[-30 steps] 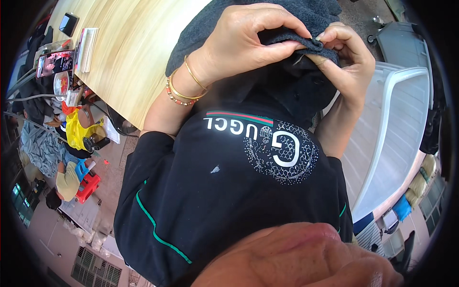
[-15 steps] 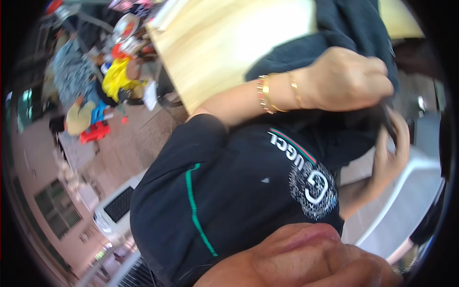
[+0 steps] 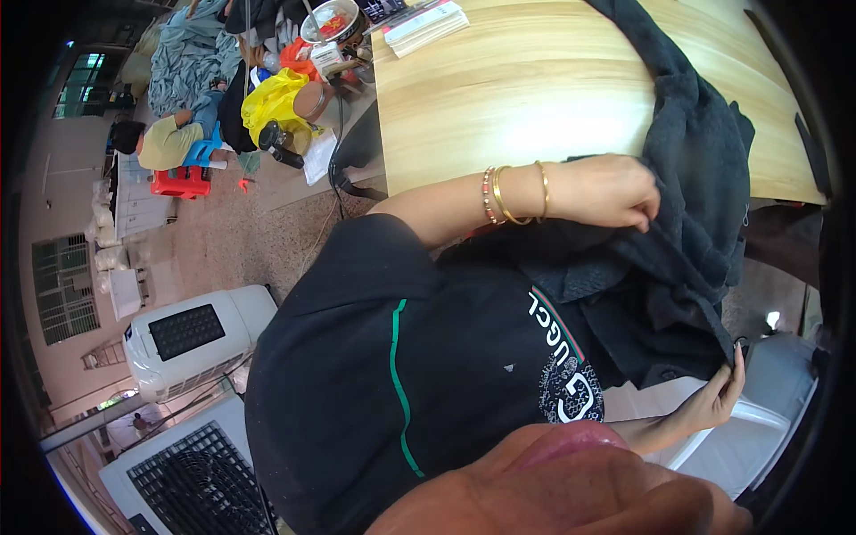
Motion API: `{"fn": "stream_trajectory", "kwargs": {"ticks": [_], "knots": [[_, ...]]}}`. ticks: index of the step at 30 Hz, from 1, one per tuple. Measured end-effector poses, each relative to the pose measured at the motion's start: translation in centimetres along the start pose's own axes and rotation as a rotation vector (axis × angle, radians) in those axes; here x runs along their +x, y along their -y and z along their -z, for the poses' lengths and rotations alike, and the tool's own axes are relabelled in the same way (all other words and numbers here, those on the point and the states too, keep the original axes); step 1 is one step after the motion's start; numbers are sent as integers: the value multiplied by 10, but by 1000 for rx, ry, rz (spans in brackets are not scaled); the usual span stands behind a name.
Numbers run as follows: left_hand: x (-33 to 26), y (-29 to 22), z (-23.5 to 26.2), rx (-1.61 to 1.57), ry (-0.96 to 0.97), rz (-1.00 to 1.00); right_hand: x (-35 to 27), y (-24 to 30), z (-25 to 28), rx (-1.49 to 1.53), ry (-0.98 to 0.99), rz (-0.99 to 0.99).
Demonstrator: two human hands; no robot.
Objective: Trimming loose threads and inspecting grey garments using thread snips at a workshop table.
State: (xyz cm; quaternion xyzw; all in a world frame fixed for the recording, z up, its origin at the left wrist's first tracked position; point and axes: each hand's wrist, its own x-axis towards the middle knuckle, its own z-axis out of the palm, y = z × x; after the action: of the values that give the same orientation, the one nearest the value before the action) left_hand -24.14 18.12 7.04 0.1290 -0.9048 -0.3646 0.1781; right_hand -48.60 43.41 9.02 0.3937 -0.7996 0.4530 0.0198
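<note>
Hands parted since earlier: my left hand (image 3: 602,190) pinched dark grey fleece garment (image 3: 704,169) at wooden tabletop (image 3: 535,89) near edge; my right hand (image 3: 713,401) pinched its hem low, stretching cloth.

Left hand (image 3: 602,190), its braceleted forearm stretched across the chest, pinches with curled fingers, while the right hand (image 3: 713,401) hangs low, fingertips pressed together.

A pale wood surface (image 3: 535,80) fills the upper middle, lit brightly near its front edge. Below it lies a speckled stone floor (image 3: 232,241). 2 white cooling units (image 3: 192,339) stand at the lower left, and a barred window (image 3: 62,285) sits in the left wall. A person in a yellow shirt (image 3: 165,143) crouches beside a red stool (image 3: 183,181).
</note>
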Motion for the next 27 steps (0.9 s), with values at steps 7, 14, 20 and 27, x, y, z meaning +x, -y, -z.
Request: {"fn": "stream_trajectory", "kwargs": {"ticks": [7,14,20,27], "knots": [[-31,-5,-8,-55,201,215,0,-1,-10,316,-124,-114],[-13,-23,31,-484,-153,84,-1,7,-1,416,-301,-44],[9,-68,31,-632,-224,-95,-2,32,-5,169,-295,354],[17,-74,-28,-474,-173,-140,-22,87,-43,89,162,805]]}}
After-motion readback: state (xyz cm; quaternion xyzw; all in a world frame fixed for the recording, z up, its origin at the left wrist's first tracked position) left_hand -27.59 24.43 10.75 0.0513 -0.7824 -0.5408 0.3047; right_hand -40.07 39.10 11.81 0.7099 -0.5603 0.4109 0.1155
